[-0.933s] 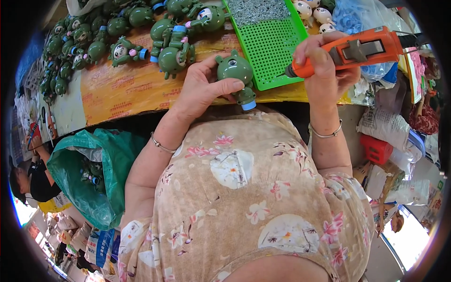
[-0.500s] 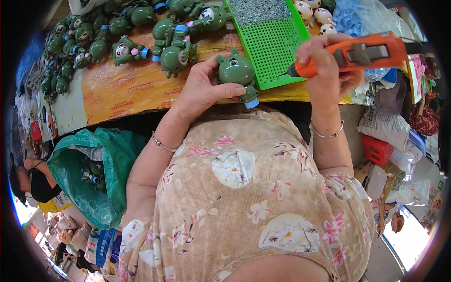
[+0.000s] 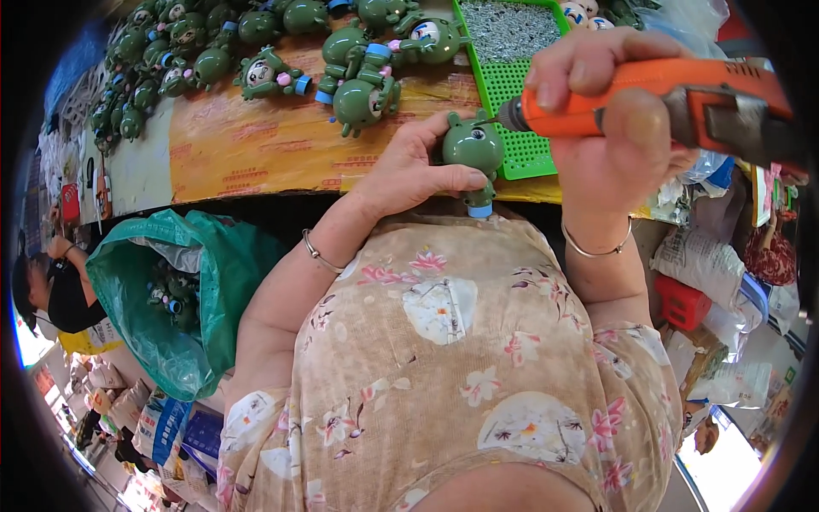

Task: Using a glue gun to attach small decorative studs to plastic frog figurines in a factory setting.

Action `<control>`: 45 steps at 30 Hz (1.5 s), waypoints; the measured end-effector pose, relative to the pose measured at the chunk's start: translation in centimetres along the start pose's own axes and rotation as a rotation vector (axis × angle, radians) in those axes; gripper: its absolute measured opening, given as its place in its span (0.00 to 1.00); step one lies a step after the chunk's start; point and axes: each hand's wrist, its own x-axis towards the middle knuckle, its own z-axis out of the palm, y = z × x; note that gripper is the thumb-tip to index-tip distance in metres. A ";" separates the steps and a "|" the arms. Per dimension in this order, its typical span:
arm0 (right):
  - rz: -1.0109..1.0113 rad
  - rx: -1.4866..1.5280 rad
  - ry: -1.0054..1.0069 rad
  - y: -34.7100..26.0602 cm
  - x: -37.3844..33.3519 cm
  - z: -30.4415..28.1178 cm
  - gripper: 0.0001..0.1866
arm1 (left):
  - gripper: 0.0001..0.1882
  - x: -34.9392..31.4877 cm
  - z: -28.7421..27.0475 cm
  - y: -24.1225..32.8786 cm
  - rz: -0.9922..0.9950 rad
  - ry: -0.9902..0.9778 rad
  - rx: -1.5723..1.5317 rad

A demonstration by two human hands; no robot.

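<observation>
My left hand (image 3: 414,166) is closed around a dark green toy figure (image 3: 473,152) with a round head, small ears and a light blue base. Its thumb lies across the toy's lower part, and the base points toward me. My right hand (image 3: 610,128) grips an orange electric screwdriver (image 3: 682,90), held level. The thin bit points left and its tip is at the toy's head; whether it touches I cannot tell. Beneath the tool is a green perforated tray (image 3: 522,152), and small silvery metal pieces (image 3: 516,30), apparently screws, fill its far part.
Several similar green toys (image 3: 365,98) lie beyond my left hand, with a larger heap (image 3: 162,51) at the far left. Brown-yellow sheeting (image 3: 256,154) covers the table. A green plastic bag (image 3: 217,299) holding toys stands to my left. Another person (image 3: 72,294) is at the far left.
My right hand has brought the screwdriver from over the tray's near part to the toy's head. My left hand keeps its hold on the toy. The whole view has shifted slightly.
</observation>
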 end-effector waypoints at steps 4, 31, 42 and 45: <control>0.024 0.022 0.065 1.2 0.0 1.0 0.23 | 0.33 -0.1 0.0 0.4 -0.022 -0.011 -0.010; -0.076 0.153 0.057 0.2 -0.4 -1.2 0.15 | 0.27 0.1 0.2 -0.1 0.052 0.009 0.053; 0.042 -0.365 0.278 0.4 -4.7 -5.7 0.09 | 0.28 0.9 -0.2 -0.5 0.114 0.153 -0.178; 0.044 -0.342 0.277 0.6 -5.1 -5.9 0.10 | 0.30 0.9 0.0 -0.7 0.141 0.182 -0.152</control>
